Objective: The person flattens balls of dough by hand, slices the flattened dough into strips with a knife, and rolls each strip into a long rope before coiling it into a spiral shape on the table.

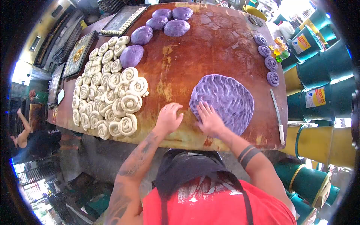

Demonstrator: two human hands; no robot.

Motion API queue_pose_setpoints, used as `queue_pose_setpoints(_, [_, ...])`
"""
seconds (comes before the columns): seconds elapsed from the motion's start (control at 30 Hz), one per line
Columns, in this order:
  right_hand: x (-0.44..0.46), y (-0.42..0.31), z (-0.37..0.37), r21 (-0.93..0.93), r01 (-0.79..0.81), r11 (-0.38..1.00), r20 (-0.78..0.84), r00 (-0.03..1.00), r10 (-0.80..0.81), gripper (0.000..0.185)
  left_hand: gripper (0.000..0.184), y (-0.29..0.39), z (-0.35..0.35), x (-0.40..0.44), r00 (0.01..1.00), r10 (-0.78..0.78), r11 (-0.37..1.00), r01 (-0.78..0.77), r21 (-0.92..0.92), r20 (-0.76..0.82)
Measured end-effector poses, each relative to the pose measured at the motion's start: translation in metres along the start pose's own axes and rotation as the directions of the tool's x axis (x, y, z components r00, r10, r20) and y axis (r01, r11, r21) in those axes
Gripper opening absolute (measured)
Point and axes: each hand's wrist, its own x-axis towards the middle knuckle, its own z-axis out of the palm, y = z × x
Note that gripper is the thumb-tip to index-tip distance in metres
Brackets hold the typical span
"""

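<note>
A wide, flattened round of purple dough (228,101) lies near the table's front edge, its top dimpled with finger marks. My right hand (210,119) rests on its left front edge, fingers spread and holding nothing. Left of the dough, my left hand (170,117) is over the bare tabletop with its fingers slightly curved and apart, empty. White spiral dough rolls (127,125) are packed together on the left side of the table. Rounded purple dough pieces (132,56) sit toward the back.
Purple spiral rolls (270,63) line the right side of the wooden table (210,56). A long knife (278,116) lies at the right edge. Trays (78,54) stand at the back left. Green and yellow tubs (318,101) are on the right. Another person (33,140) is at the far left.
</note>
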Motion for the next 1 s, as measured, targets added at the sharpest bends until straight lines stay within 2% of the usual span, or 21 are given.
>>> queue_pose_setpoints(0.07, [-0.017, -0.019, 0.025, -0.099, -0.036, 0.994, -0.077, 0.997, 0.029, 0.094, 0.035, -0.005, -0.005, -0.010, 0.996, -0.011, 0.999, 0.016, -0.049, 0.093])
queue_pose_setpoints(0.1, [-0.009, -0.028, 0.028, -0.075, -0.044, 0.996, -0.130, 0.991, 0.034, 0.098, 0.035, -0.007, -0.002, -0.014, 0.994, -0.005, 0.998, 0.012, -0.063, 0.112])
queue_pose_setpoints(0.2, [0.006, -0.031, 0.026, -0.071, -0.052, 0.996, 0.002, 0.999, 0.052, 0.101, 0.035, -0.007, 0.004, -0.013, 0.989, 0.045, 0.994, -0.031, -0.100, 0.139])
queue_pose_setpoints(0.23, [0.001, -0.033, 0.041, -0.039, -0.027, 0.999, -0.108, 0.994, 0.023, 0.095, 0.034, -0.004, 0.005, -0.010, 0.989, 0.060, 0.992, -0.045, -0.115, 0.134])
queue_pose_setpoints(0.33, [-0.026, -0.046, 0.044, -0.015, 0.035, 0.999, -0.148, 0.988, -0.037, 0.089, 0.035, 0.009, 0.000, 0.000, 0.985, 0.104, 0.984, -0.082, -0.156, 0.140])
queue_pose_setpoints(0.37, [-0.016, -0.029, 0.058, 0.063, 0.080, 0.995, -0.110, 0.991, -0.073, 0.087, 0.035, 0.011, 0.007, 0.000, 0.978, 0.143, 0.981, -0.119, -0.154, 0.152])
queue_pose_setpoints(0.47, [-0.033, -0.006, -0.001, 0.300, -0.071, 0.951, 0.068, 0.996, 0.053, 0.088, 0.037, 0.026, 0.032, 0.020, 0.940, 0.292, 0.950, -0.264, -0.168, 0.174])
queue_pose_setpoints(0.5, [-0.053, -0.006, 0.000, 0.137, -0.197, 0.971, -0.043, 0.978, 0.204, 0.091, 0.038, 0.040, 0.036, 0.022, 0.929, 0.330, 0.936, -0.299, -0.188, 0.166])
queue_pose_setpoints(0.6, [-0.122, 0.012, 0.052, -0.056, -0.326, 0.944, -0.237, 0.923, 0.304, 0.087, 0.045, 0.058, 0.069, 0.026, 0.884, 0.414, 0.908, -0.384, -0.167, 0.218])
queue_pose_setpoints(0.67, [-0.128, 0.022, 0.048, -0.005, -0.315, 0.949, -0.175, 0.935, 0.309, 0.089, 0.047, 0.063, 0.087, 0.027, 0.841, 0.484, 0.875, -0.465, -0.132, 0.244])
queue_pose_setpoints(0.7, [-0.135, 0.020, 0.050, 0.037, -0.321, 0.946, -0.141, 0.936, 0.323, 0.090, 0.053, 0.067, 0.091, 0.028, 0.824, 0.461, 0.887, -0.439, -0.143, 0.328])
queue_pose_setpoints(0.8, [-0.169, 0.032, 0.050, 0.014, -0.356, 0.934, -0.167, 0.920, 0.354, 0.089, 0.055, 0.078, 0.093, 0.034, 0.790, 0.490, 0.864, -0.495, -0.089, 0.369])
queue_pose_setpoints(0.83, [-0.167, 0.032, 0.052, 0.066, -0.345, 0.936, -0.251, 0.902, 0.350, 0.080, 0.057, 0.083, 0.094, 0.038, 0.800, 0.468, 0.875, -0.479, -0.071, 0.377])
queue_pose_setpoints(0.9, [-0.162, 0.036, 0.045, 0.205, -0.380, 0.902, -0.138, 0.901, 0.411, 0.073, 0.060, 0.092, 0.096, 0.045, 0.813, 0.424, 0.893, -0.449, -0.034, 0.398])
queue_pose_setpoints(0.97, [-0.150, 0.037, -0.005, 0.297, -0.441, 0.847, -0.023, 0.883, 0.469, 0.063, 0.064, 0.099, 0.113, 0.055, 0.840, 0.427, 0.893, -0.451, -0.008, 0.335])
queue_pose_setpoints(1.0, [-0.138, 0.043, -0.005, 0.245, -0.410, 0.878, -0.180, 0.871, 0.457, 0.064, 0.066, 0.102, 0.123, 0.057, 0.848, 0.428, 0.892, -0.452, 0.003, 0.312])
